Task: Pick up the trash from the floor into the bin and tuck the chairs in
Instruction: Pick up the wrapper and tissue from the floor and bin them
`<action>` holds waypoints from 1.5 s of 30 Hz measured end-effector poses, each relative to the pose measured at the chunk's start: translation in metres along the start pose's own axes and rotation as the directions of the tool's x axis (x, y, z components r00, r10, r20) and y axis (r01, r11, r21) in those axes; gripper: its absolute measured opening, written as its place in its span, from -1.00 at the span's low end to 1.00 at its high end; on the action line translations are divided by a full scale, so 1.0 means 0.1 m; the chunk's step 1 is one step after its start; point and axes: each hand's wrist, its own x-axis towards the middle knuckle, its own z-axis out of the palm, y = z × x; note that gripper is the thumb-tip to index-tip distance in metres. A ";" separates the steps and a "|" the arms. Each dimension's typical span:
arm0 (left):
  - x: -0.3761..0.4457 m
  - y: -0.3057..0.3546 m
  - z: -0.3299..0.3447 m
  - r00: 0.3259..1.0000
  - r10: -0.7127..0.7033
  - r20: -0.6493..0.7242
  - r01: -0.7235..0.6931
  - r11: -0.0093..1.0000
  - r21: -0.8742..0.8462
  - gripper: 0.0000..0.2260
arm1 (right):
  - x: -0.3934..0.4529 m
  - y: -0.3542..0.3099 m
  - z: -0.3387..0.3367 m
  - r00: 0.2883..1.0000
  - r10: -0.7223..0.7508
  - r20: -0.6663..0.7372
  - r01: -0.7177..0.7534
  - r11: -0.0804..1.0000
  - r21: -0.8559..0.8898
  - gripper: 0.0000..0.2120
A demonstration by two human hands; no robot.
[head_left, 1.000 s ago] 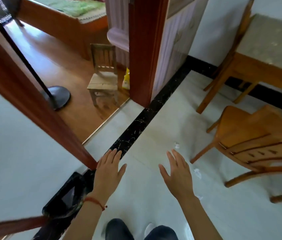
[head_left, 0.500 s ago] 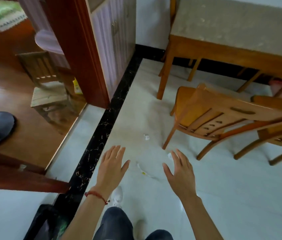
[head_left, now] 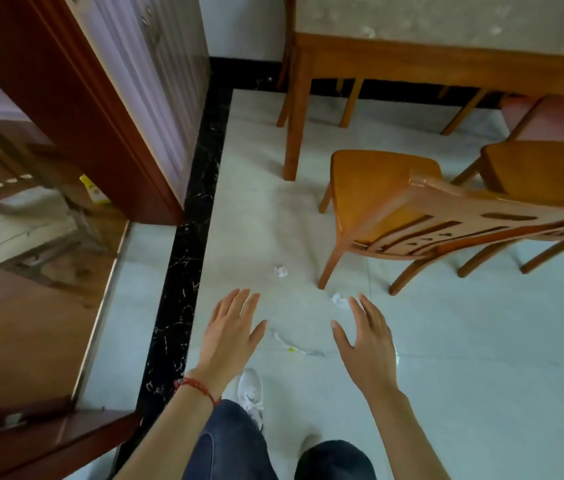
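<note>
Small bits of trash lie on the pale tile floor: a crumpled white scrap (head_left: 281,271), another white scrap (head_left: 339,301) just past my right fingertips, and a thin torn wrapper strip (head_left: 296,346) between my hands. My left hand (head_left: 230,336), with a red string at the wrist, and my right hand (head_left: 365,341) hover palm down above the floor, fingers spread, holding nothing. A wooden chair (head_left: 394,216) stands pulled out from the wooden table (head_left: 394,60), its back toward me. A second wooden chair (head_left: 543,171) stands to its right. No bin is in view.
A dark red door frame (head_left: 76,109) and a black marble floor strip (head_left: 187,258) run along the left. Beyond the doorway sits a small low wooden chair (head_left: 27,223) on wood flooring. A pink-seated chair (head_left: 557,116) stands by the table at right. My white shoe (head_left: 251,393) is below.
My view has swung right and forward: the doorway and small chair slid left, the black bin dropped out of sight, and the table and chairs came closer. Both hands stay spread and empty.
</note>
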 end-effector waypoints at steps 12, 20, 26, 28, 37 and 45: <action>0.69 -0.13 0.65 0.998 0.006 0.068 -0.003 0.999 -0.040 -0.56 | 0.56 0.43 0.49 0.995 0.073 0.075 -0.078 0.995 0.070 -0.48; 1.20 -0.47 1.72 0.996 -0.051 0.070 0.056 0.996 -0.072 -0.57 | 1.11 1.16 1.48 0.988 0.065 0.142 -0.075 0.995 0.067 -0.48; 1.49 -0.96 2.83 0.993 -0.041 0.108 0.048 0.997 -0.065 -0.57 | 1.45 1.73 2.55 0.982 -0.035 0.187 0.028 0.999 0.041 -0.51; 1.56 -1.12 3.22 0.990 -0.032 0.134 0.042 0.996 -0.074 -0.53 | 1.54 1.91 2.92 0.976 -0.106 0.191 0.105 0.994 0.015 -0.53; 1.82 -1.69 4.81 0.980 0.039 0.194 -0.022 0.996 -0.088 -0.55 | 1.70 2.75 4.53 0.924 -0.347 0.162 0.357 0.934 -0.033 -0.58; 1.82 -2.04 5.77 0.983 0.036 0.180 -0.014 0.992 -0.127 -0.57 | 1.59 3.38 5.51 0.900 -0.401 0.171 0.410 0.912 -0.021 -0.60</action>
